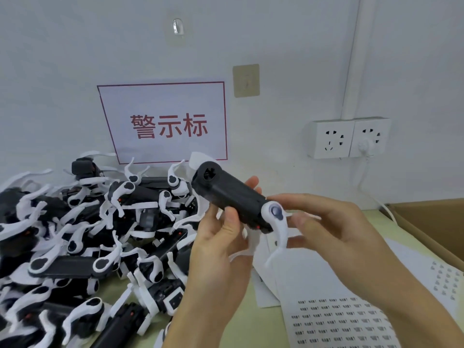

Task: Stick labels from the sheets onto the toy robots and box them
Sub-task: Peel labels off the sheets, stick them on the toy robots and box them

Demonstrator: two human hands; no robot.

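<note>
Toy robots [82, 247] heaped left on table [226, 330], label sheets [334, 320] right, box [437, 227] far right, sign [165, 121] behind

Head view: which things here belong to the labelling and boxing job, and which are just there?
Job: toy robot held by left hand and right hand; pile of toy robots; label sheets; cardboard box.

Not job: wall sign; power sockets; white cable; wall hook.
</note>
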